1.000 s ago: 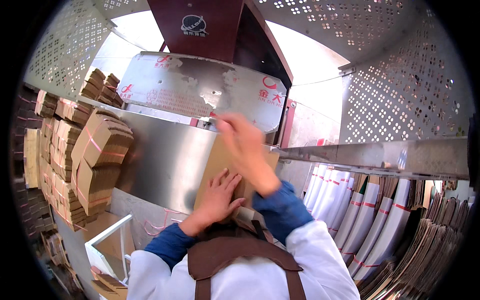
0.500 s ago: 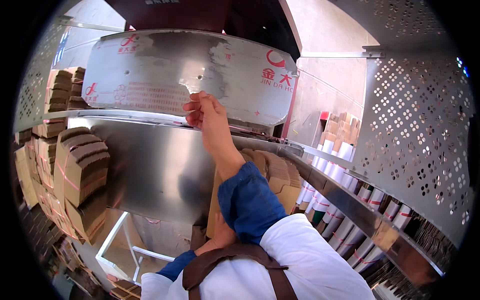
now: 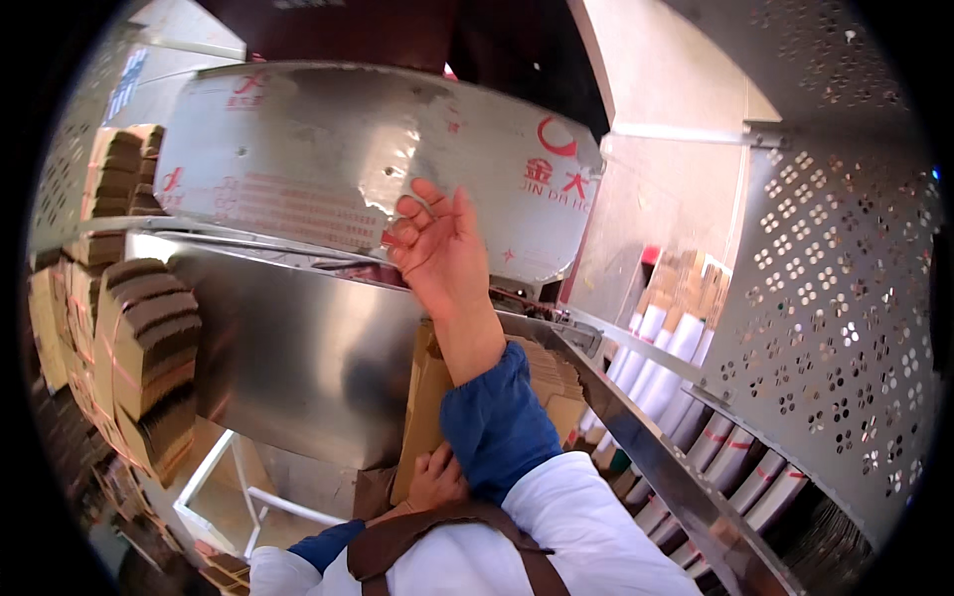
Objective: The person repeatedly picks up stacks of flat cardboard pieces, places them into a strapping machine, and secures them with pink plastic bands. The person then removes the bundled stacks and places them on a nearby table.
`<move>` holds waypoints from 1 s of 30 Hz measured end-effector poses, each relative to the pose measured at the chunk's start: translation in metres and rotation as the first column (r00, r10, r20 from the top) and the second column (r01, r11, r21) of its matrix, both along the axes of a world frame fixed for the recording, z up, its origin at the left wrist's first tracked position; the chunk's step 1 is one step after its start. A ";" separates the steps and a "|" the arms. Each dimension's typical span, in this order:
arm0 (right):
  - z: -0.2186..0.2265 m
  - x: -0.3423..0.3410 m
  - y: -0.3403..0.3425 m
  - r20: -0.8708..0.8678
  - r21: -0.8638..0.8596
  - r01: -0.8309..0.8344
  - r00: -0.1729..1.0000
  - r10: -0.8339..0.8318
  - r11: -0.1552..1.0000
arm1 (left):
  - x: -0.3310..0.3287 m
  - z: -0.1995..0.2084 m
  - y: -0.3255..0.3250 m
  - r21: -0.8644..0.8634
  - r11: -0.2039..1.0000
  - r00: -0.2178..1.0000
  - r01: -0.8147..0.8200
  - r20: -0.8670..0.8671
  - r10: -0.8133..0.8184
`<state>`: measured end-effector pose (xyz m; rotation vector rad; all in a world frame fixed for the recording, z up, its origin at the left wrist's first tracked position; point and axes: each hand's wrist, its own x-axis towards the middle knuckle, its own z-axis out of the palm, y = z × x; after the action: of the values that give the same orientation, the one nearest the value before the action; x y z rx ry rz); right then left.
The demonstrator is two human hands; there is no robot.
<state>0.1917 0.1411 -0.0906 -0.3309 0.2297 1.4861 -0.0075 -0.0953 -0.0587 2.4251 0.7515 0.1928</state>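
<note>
Palm turned up and fingers spread and slightly curled, my right hand [image 3: 442,243] hangs over the gap between a metal panel with torn printed film [image 3: 328,129] and a bare steel surface [image 3: 298,348]. Nothing shows in it. Close to my body, my left hand [image 3: 434,482] has its fingers bent against the lower end of a brown cardboard piece [image 3: 421,407], seemingly gripping it. Beside that piece, a stack of cardboard [image 3: 552,382] is partly hidden by my right forearm in its blue sleeve.
Bundled cardboard stacks [image 3: 149,348] stand at the left. A metal rail [image 3: 676,467] runs along the right, with white rolls [image 3: 676,353] beyond it. A perforated metal panel [image 3: 825,328] rises at far right. A white frame [image 3: 214,487] stands at lower left.
My right hand has opened from loosely closed fingers, turned palm up and shifted slightly right and down. More of my left hand now shows by the cardboard. The view has shifted slightly.
</note>
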 end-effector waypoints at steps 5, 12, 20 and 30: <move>0.091 -0.004 -0.019 0.656 -0.079 -0.002 0.753 0.053 0.997 | 0.008 0.031 0.009 0.104 0.992 0.990 0.067 -0.133 -0.053; 0.116 0.016 -0.289 0.884 0.089 0.446 -0.448 0.136 0.890 | 0.031 0.084 0.031 0.049 0.999 0.992 0.007 -0.125 -0.001; -0.140 0.040 -0.354 0.829 -0.553 0.320 0.305 0.469 0.770 | 0.043 0.091 0.018 0.093 0.995 0.973 0.045 -0.229 -0.023; -0.053 0.014 -0.306 0.626 -0.712 0.152 0.579 0.522 0.686 | -0.016 0.074 0.040 -0.017 0.996 0.994 -0.084 -0.064 0.083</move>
<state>0.2055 -0.1649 -0.1439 -1.7081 0.0052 1.2558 -0.0231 -0.0550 0.0157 2.3929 0.8804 0.1416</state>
